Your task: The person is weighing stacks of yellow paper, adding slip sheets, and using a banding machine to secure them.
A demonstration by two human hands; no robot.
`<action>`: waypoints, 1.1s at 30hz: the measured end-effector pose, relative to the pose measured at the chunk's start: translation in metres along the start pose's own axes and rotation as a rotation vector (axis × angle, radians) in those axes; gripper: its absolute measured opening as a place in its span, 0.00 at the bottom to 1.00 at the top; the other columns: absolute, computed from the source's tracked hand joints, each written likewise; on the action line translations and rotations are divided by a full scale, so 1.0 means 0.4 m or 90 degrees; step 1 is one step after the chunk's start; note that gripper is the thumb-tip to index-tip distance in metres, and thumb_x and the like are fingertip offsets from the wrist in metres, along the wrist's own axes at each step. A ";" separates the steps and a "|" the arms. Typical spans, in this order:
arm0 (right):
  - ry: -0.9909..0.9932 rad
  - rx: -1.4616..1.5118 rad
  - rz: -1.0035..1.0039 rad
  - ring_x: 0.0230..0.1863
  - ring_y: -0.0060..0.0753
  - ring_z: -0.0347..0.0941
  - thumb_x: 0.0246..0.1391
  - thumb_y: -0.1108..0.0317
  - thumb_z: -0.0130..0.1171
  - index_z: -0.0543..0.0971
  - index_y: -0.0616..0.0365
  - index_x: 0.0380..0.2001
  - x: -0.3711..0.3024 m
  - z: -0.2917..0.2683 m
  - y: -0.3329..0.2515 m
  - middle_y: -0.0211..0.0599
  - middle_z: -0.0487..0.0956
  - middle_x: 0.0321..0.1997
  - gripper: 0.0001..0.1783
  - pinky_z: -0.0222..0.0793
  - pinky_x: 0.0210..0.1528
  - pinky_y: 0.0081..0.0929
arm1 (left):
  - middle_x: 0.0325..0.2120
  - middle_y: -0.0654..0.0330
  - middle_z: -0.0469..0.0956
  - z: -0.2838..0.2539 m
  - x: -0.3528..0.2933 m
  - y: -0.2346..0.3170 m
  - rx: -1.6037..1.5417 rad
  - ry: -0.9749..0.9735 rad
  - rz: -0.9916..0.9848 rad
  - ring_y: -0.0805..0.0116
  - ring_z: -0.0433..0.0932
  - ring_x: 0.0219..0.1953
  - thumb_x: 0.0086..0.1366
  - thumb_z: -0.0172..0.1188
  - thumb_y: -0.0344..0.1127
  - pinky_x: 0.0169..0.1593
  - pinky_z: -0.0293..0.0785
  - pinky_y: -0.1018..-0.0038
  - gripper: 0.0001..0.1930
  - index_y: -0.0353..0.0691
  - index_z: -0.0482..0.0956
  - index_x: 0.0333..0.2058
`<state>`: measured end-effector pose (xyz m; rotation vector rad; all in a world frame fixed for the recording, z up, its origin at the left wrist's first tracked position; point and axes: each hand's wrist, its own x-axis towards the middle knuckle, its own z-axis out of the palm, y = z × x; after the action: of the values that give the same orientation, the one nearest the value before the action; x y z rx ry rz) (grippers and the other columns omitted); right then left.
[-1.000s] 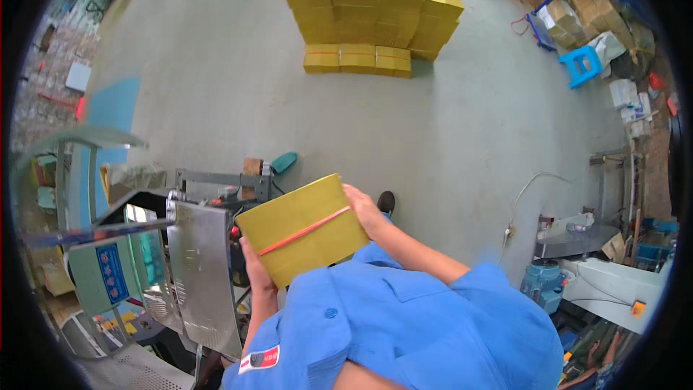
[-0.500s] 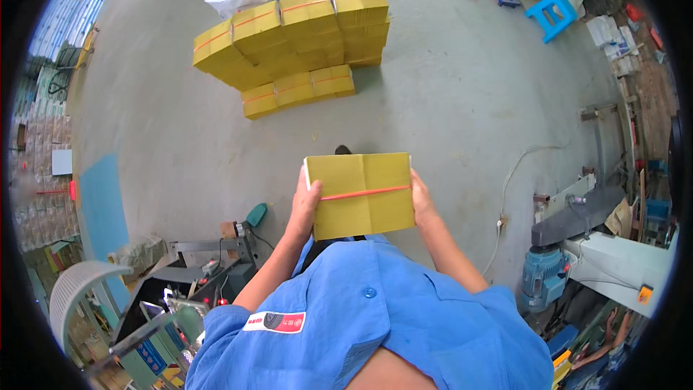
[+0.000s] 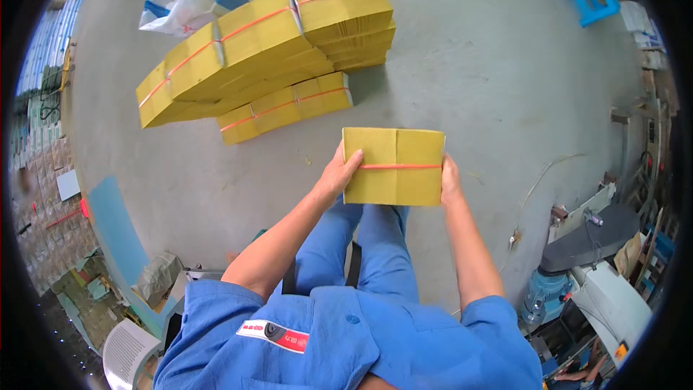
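Note:
A rectangular yellow bundle (image 3: 395, 186), bound by a red band across its middle, is held out level before my legs. My left hand (image 3: 339, 173) grips its left edge, thumb on the top face. On the opposite edge my right hand (image 3: 451, 180) is closed, its fingers partly hidden underneath. Ahead and to the left, a long stack of like yellow bundles (image 3: 253, 50) with red bands stands on the floor in a curved row. Before it runs a lower, shorter row of bundles (image 3: 289, 110). The held bundle is apart from both rows.
Behind the stack lies a white and blue woven bag (image 3: 189, 1). A blue plastic stool (image 3: 590, 0) stands far right. At the near right is a machine with a blue motor (image 3: 543, 295); a cable (image 3: 541, 184) trails across the floor (image 3: 469, 79). A pale chair back (image 3: 128, 354) is near left.
My arms have stretched further from my body with the bundle, and my legs now show. The stack looks larger and nearer, shifted left in view. Both hands keep their hold.

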<state>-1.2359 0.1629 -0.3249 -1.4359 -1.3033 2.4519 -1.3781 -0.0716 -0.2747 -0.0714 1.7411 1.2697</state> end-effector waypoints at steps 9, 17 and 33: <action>-0.053 -0.086 0.001 0.45 0.24 0.72 0.67 0.55 0.44 0.73 0.60 0.50 0.663 -0.022 0.107 0.35 0.76 0.45 0.21 0.71 0.46 0.26 | 0.56 0.51 0.71 -0.043 0.634 -0.215 -0.100 0.044 -0.041 0.60 0.70 0.57 0.69 0.50 0.53 0.60 0.64 0.69 0.33 0.39 0.58 0.64; -0.012 -0.179 -0.015 0.52 0.28 0.70 0.66 0.55 0.45 0.70 0.56 0.58 1.143 0.078 0.256 0.35 0.75 0.53 0.23 0.65 0.52 0.28 | 0.61 0.57 0.64 -0.100 0.975 -0.318 -0.079 0.120 -0.223 0.60 0.65 0.61 0.63 0.49 0.67 0.59 0.62 0.48 0.41 0.49 0.53 0.67; -0.065 -0.535 -0.139 0.58 0.34 0.67 0.63 0.60 0.50 0.64 0.55 0.62 1.098 0.089 0.262 0.36 0.74 0.56 0.26 0.61 0.60 0.32 | 0.64 0.50 0.61 -0.142 0.509 -0.445 -0.202 0.219 -0.225 0.61 0.70 0.58 0.68 0.54 0.44 0.57 0.69 0.65 0.35 0.43 0.50 0.69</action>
<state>-1.4766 0.2452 -0.6998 -1.1432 -2.5358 1.9151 -1.4322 -0.1054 -0.5436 -0.7871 1.6941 1.3063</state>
